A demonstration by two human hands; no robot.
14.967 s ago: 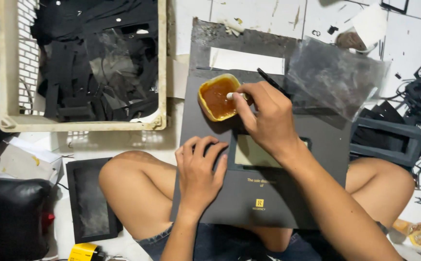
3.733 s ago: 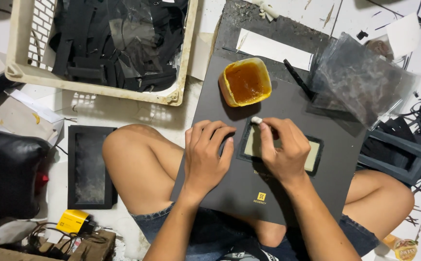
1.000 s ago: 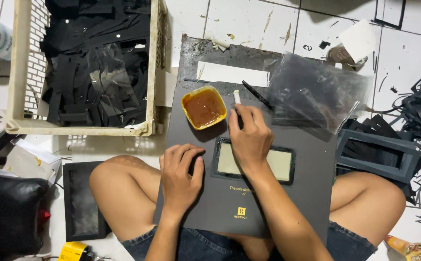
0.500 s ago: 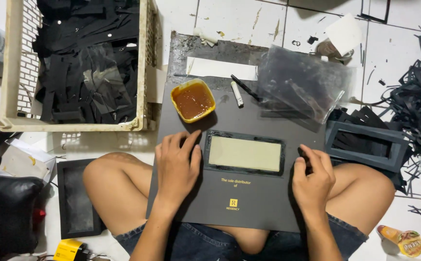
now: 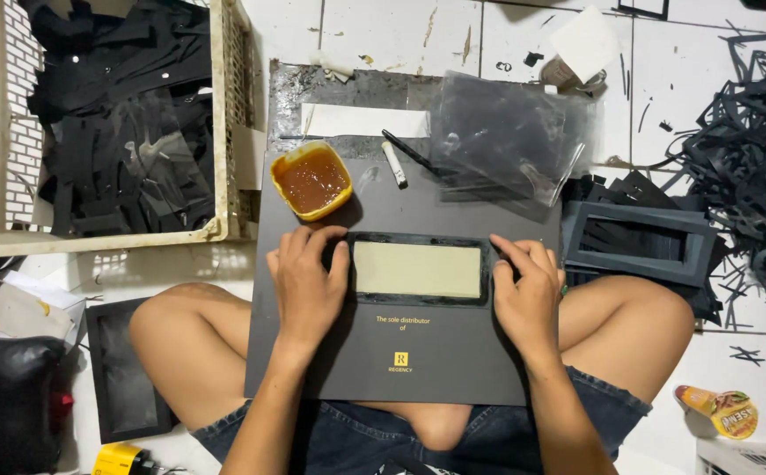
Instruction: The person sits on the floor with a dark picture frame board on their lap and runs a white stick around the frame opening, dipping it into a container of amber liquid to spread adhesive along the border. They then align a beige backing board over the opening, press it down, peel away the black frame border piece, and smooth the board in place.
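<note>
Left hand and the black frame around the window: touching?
Touching. In the head view the left hand lies flat on the dark board, its thumb and fingertips resting on the left end of the black frame; no gap shows.

black frame [image 5: 419, 239] — flat, around cream window, dark board [image 5: 400, 352]

White tiled floor [image 5: 383, 26], stained and littered with black scraps [image 5: 752, 149], lies evenly lit.

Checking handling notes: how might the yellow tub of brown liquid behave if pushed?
The yellow tub sits open and filled nearly to the rim, so it would probably slosh or spill. It looks shallow and wide, so unlikely to tip. It rests on the smooth dark board, so it may slide.
</note>
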